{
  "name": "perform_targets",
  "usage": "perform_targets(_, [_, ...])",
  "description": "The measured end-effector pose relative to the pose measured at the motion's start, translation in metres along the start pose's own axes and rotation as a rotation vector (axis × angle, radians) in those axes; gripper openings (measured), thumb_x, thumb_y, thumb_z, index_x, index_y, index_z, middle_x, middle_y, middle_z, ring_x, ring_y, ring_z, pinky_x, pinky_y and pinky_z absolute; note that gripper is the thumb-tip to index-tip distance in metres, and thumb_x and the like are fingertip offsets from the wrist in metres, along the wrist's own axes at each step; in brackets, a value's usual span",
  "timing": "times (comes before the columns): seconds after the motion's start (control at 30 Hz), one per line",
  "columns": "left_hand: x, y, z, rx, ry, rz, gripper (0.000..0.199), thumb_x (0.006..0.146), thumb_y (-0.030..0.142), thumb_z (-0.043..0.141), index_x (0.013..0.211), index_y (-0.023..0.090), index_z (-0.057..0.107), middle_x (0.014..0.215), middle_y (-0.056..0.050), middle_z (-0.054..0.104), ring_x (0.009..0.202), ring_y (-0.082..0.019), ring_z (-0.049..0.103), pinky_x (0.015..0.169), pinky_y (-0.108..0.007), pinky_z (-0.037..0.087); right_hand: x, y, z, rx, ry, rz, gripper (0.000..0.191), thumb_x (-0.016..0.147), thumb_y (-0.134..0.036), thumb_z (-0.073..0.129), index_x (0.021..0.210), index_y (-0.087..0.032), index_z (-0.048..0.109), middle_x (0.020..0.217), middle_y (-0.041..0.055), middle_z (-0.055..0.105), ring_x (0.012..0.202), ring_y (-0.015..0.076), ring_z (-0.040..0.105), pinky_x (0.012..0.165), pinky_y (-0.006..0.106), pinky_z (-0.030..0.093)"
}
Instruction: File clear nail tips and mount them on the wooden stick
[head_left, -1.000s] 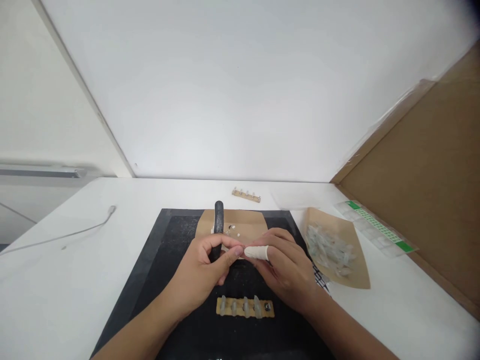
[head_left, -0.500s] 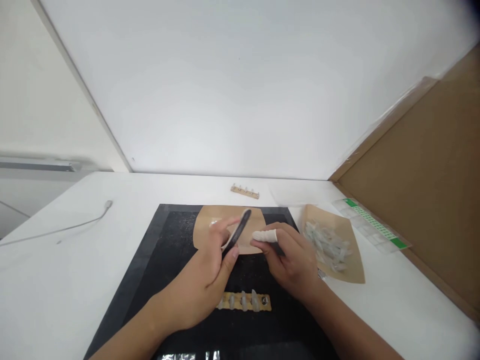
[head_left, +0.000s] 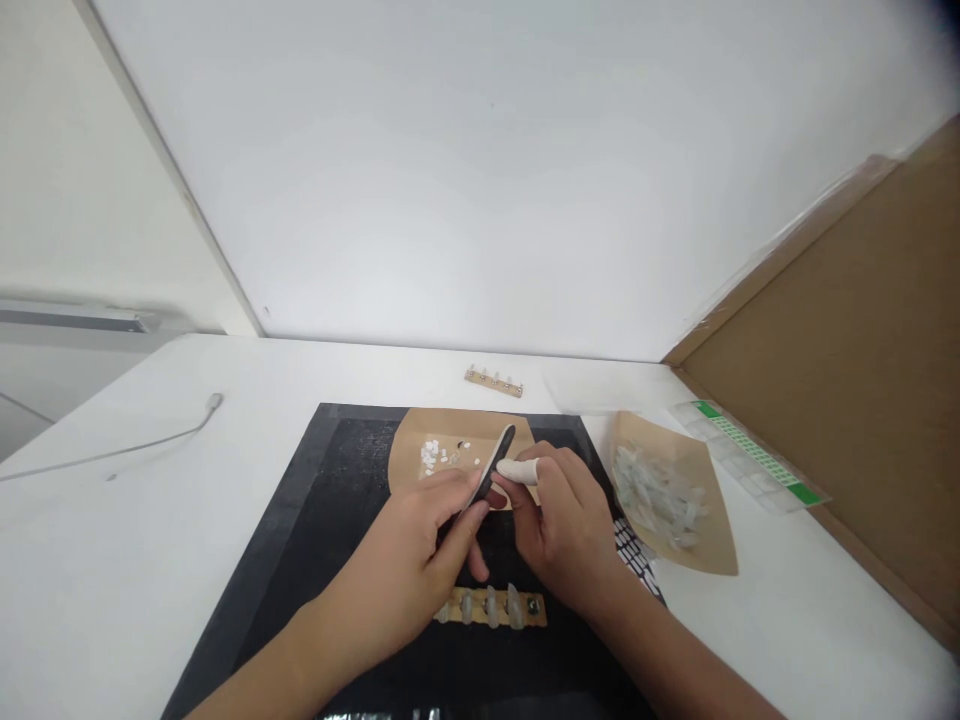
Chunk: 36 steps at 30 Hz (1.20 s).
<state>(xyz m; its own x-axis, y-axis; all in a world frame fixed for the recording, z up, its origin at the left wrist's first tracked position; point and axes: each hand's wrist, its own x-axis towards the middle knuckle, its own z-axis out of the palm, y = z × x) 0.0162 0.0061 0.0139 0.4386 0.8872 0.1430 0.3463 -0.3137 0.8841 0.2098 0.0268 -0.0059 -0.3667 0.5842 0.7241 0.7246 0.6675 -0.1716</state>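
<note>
My left hand [head_left: 424,545] is closed around a dark nail file with a pale edge [head_left: 495,460], which slants up to the right. My right hand [head_left: 559,510] meets the file's right side in a pinch, a white finger cot [head_left: 519,470] covering its index finger. Whatever sits between those fingertips is too small or hidden to make out. Below the hands, a tan strip [head_left: 501,608] bears several clear nail tips, its left end hidden by my left hand. Behind the hands, brown paper [head_left: 409,440] carries small white pieces [head_left: 430,455].
A black mat [head_left: 337,500] lies under the work. At right are brown paper with a heap of clear nail tips [head_left: 660,490], a clear case with a green label [head_left: 754,450] and a sheet of white pieces [head_left: 634,555]. Another strip [head_left: 493,381] stands behind; a cable [head_left: 165,438] runs left.
My two hands have come together, the right fingertips now against the file. The file has dropped slightly and moved right. White pieces on the paper now show.
</note>
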Motion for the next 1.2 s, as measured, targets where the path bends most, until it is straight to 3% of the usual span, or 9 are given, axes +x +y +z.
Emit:
perform_targets(0.17, [0.001,-0.004,0.0,0.083,0.065,0.005,0.035,0.109,0.029,0.04,0.086,0.02,0.065,0.065,0.002,0.066,0.071,-0.017,0.067,0.077,-0.029,0.05,0.001,-0.002,0.005,0.024,-0.037,-0.023,0.02,0.101,-0.013,0.054,0.085,-0.023,0.047,0.081,0.0053,0.062,0.074,0.0204,0.051,0.07,0.034,0.043])
perform_targets(0.37, [-0.002,-0.005,0.003,0.095,0.061,-0.062,0.028,0.108,0.029,0.041,0.099,0.022,0.067,0.068,0.002,0.068,0.055,-0.014,0.064,0.062,-0.027,0.05,0.003,0.0,0.011,-0.048,-0.014,0.01,0.02,0.1,-0.012,0.054,0.084,-0.023,0.049,0.079,0.0049,0.064,0.068,0.0192,0.05,0.067,0.035,0.036])
perform_targets(0.57, [0.002,-0.007,0.003,0.13,0.085,-0.004,0.034,0.108,0.028,0.038,0.092,0.022,0.067,0.056,0.003,0.061,0.049,-0.015,0.059,0.064,-0.029,0.049,0.006,-0.002,0.013,-0.034,-0.062,0.021,0.026,0.097,-0.009,0.052,0.078,-0.024,0.043,0.073,0.0022,0.058,0.063,0.018,0.045,0.066,0.035,0.032])
perform_targets(0.7, [0.003,-0.009,0.003,0.145,0.105,0.025,0.031,0.108,0.026,0.039,0.097,0.022,0.068,0.056,0.003,0.06,0.049,-0.016,0.057,0.065,-0.03,0.05,0.009,-0.002,0.013,-0.059,-0.008,0.069,0.029,0.098,-0.012,0.052,0.075,-0.024,0.038,0.068,0.0003,0.053,0.061,0.0172,0.045,0.066,0.035,0.031])
perform_targets(0.8, [0.002,-0.01,0.003,0.152,0.112,0.018,0.032,0.108,0.025,0.039,0.095,0.021,0.067,0.054,0.004,0.057,0.047,-0.015,0.054,0.068,-0.031,0.051,0.011,-0.001,0.013,0.001,-0.087,0.042,0.029,0.098,-0.012,0.049,0.075,-0.024,0.038,0.068,0.0001,0.053,0.062,0.0168,0.047,0.067,0.035,0.032])
perform_targets(1.0, [0.0,-0.009,0.003,0.138,0.127,0.024,0.029,0.108,0.025,0.04,0.093,0.021,0.065,0.062,0.002,0.057,0.062,-0.016,0.061,0.076,-0.03,0.051,0.01,0.0,0.014,-0.002,-0.066,0.057,0.03,0.099,-0.014,0.051,0.074,-0.024,0.037,0.066,-0.0016,0.05,0.06,0.0157,0.044,0.068,0.035,0.03])
perform_targets(1.2, [0.001,-0.008,0.002,0.123,0.146,0.027,0.028,0.107,0.023,0.042,0.089,0.02,0.063,0.084,-0.002,0.068,0.075,-0.015,0.064,0.076,-0.027,0.05,0.01,-0.001,0.014,0.007,-0.041,0.061,0.031,0.099,-0.014,0.053,0.074,-0.023,0.037,0.065,-0.0023,0.051,0.06,0.0147,0.044,0.068,0.035,0.03])
